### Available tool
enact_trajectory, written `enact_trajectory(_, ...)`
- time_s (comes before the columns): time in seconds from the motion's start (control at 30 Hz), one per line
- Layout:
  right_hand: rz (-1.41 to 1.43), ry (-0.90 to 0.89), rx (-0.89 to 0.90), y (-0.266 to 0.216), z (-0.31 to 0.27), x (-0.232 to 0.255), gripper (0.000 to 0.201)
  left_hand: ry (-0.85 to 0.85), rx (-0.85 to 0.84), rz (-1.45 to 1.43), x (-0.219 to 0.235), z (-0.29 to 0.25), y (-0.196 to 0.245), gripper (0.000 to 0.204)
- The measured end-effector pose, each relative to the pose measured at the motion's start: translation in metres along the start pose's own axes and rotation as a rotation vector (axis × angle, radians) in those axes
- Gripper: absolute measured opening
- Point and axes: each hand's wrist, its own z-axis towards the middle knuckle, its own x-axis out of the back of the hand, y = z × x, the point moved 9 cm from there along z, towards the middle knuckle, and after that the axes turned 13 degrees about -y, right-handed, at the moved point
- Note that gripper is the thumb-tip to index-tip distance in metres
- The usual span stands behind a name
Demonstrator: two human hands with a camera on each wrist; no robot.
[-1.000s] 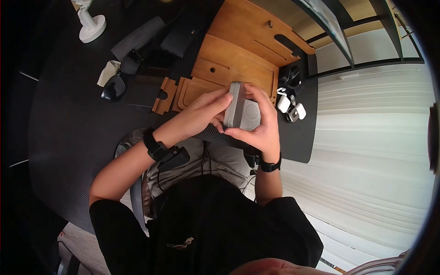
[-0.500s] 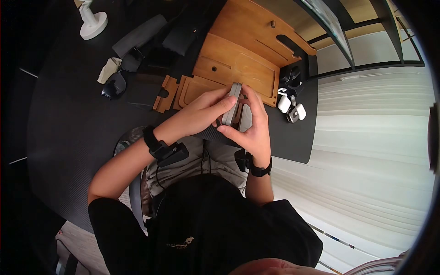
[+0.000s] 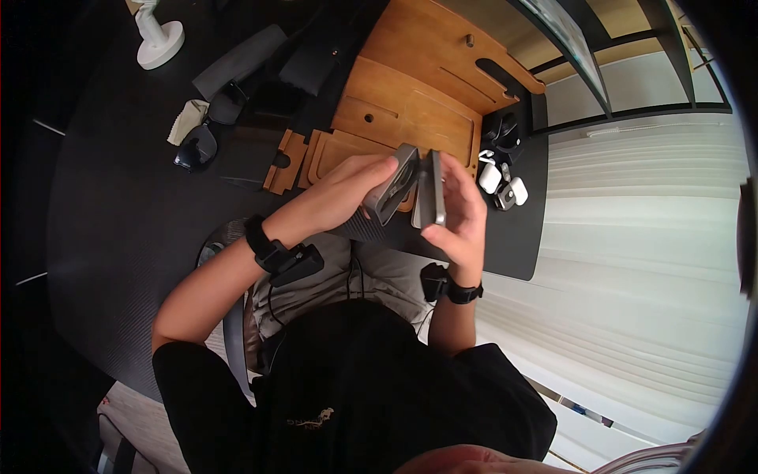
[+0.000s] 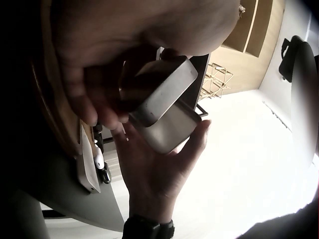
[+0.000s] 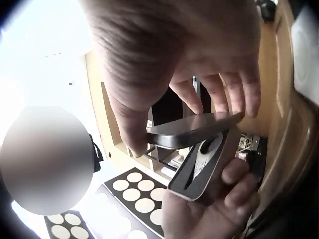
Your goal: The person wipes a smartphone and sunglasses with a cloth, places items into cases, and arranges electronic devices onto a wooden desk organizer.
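The person's left hand (image 3: 343, 193) grips the lower half of a grey metal tin (image 3: 392, 186), tilted with its hollow side facing right. Across a narrow gap, the right hand (image 3: 466, 217) pinches the tin's lid (image 3: 436, 189) by its edges. Inside the tin half (image 5: 185, 181), the right wrist view shows a dark lining and a pale item with a round dark part, too unclear to name. From the left wrist, the lid's pale inner side (image 4: 172, 129) faces the tin half (image 4: 167, 92). Both parts are held above the desk's front edge.
Behind the hands stands a wooden organizer (image 3: 430, 118), with a small slotted wooden piece (image 3: 286, 162) at its left. Sunglasses (image 3: 196, 148), a pale cloth (image 3: 188, 122) and a dark case (image 3: 241, 62) lie left. White earbud cases (image 3: 489, 179) rest at the right; a white stand (image 3: 160, 45) is back left.
The tin has come apart: the right hand has shifted right with the lid, while the left hand keeps the other half, now turned so its hollow inside shows.
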Motion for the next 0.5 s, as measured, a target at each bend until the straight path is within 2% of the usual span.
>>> enact_trajectory(0.13,-0.389,-0.092,-0.114,-0.010,-0.018,0.032,0.093,0.053,0.081,-0.060,0.004,-0.002,-0.003,0.052)
enact_trajectory(0.17,-0.391,-0.090,-0.115,-0.012,-0.025,0.044,0.093,0.030,0.080,-0.081,0.006,-0.002,-0.005,0.052)
enact_trajectory(0.23,-0.644,-0.152,-0.302,-0.005,-0.043,0.062,0.093,0.006,0.080,-0.103,0.007,-0.001,-0.009,0.052)
enact_trajectory(0.37,-0.863,-0.153,-0.459,0.002,-0.077,0.092,0.090,-0.011,0.087,-0.216,0.007,-0.001,-0.013,0.048)
enact_trajectory(0.5,-0.944,-0.095,-0.623,0.005,-0.103,0.109,0.092,-0.003,0.094,-0.239,0.003,0.000,-0.011,0.045)
